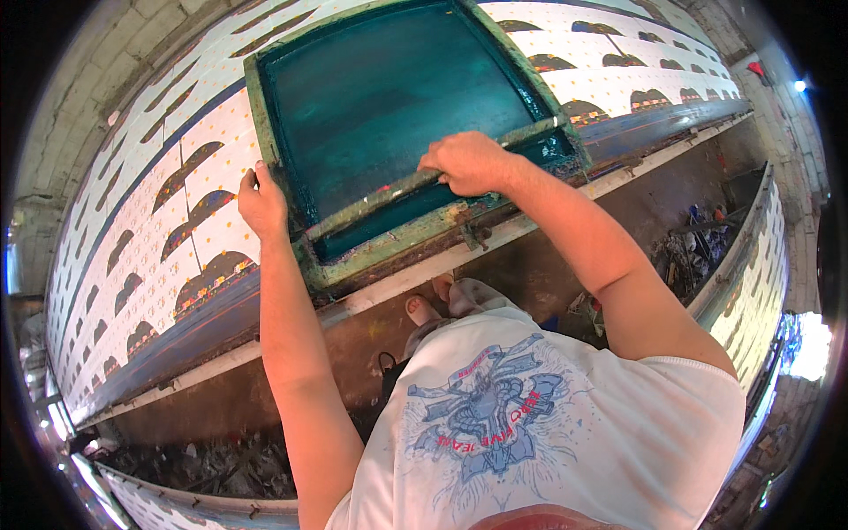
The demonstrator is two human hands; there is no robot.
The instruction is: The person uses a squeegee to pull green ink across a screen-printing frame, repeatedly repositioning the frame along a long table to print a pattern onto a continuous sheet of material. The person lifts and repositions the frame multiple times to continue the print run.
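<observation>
A green-framed printing screen [265, 115], its mesh coated with dark teal ink, lies flat on a long table covered with white patterned cloth [132, 238]. My left hand [262, 202] grips the frame's left side near its lower corner. My right hand [470, 162] is closed over a long squeegee bar [371, 196] that lies across the near end of the screen, just inside the frame's front edge.
A metal rail [495, 240] runs along the table's near edge. Below it is a dark floor aisle with my sandalled foot [422, 309] and scattered debris [203, 464]. A second cloth-covered table [751, 274] curves along the right side.
</observation>
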